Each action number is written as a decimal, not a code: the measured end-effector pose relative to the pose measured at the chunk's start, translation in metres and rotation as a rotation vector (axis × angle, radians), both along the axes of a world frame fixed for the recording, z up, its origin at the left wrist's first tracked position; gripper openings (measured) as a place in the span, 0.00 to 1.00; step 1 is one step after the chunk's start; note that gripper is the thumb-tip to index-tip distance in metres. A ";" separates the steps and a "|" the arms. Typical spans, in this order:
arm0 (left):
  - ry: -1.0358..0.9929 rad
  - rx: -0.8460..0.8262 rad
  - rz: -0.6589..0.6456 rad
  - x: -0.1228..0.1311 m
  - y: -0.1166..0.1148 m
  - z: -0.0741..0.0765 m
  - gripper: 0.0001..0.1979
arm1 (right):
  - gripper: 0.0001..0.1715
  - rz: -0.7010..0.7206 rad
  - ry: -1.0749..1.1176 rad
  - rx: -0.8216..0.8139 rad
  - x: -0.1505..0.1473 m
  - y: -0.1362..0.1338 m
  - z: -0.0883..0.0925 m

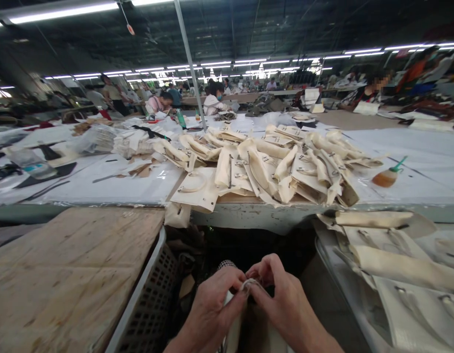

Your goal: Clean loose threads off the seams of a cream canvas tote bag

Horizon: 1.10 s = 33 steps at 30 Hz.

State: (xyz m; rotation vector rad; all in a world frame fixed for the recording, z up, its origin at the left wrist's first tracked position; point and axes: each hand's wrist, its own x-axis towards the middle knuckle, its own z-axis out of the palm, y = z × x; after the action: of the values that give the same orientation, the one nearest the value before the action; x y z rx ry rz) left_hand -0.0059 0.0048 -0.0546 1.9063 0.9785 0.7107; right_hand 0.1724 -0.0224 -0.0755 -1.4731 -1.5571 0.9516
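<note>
Close together over my lap, my left hand (214,301) and my right hand (286,299) are both closed in a pinch. Between their fingertips curves a thin cream strip (251,282), gripped from both sides. Below the hands, cream material (234,329) shows in part, largely covered by my wrists; whether it joins the strip I cannot tell. On the table ahead lies a heap of cream bag pieces (201,189) with handles and dark fittings. More cream bag pieces (403,294) are stacked at my right.
A grey plastic basket (149,299) and a worn brown board (65,274) are at my left. On the white-covered table (425,189) stands a small bottle of amber liquid (387,176) with a green nozzle. Clear plastic packets (98,138) lie left; several people work farther back.
</note>
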 end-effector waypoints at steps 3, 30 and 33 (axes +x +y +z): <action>0.018 -0.044 -0.001 0.003 0.001 0.003 0.06 | 0.10 -0.020 0.012 -0.026 0.001 0.001 -0.001; 0.012 -0.301 -0.125 0.015 0.034 0.006 0.04 | 0.20 0.125 0.643 -0.355 0.039 0.007 0.006; -0.006 -0.362 -0.132 0.018 0.037 0.004 0.04 | 0.21 0.133 0.633 -0.374 0.040 0.009 0.006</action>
State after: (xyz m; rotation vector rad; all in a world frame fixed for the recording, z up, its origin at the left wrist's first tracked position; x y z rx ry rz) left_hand 0.0119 0.0421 -0.0506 1.6316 0.8998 0.4283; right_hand 0.2128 -0.0134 -0.0698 -1.1393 -1.0498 1.6650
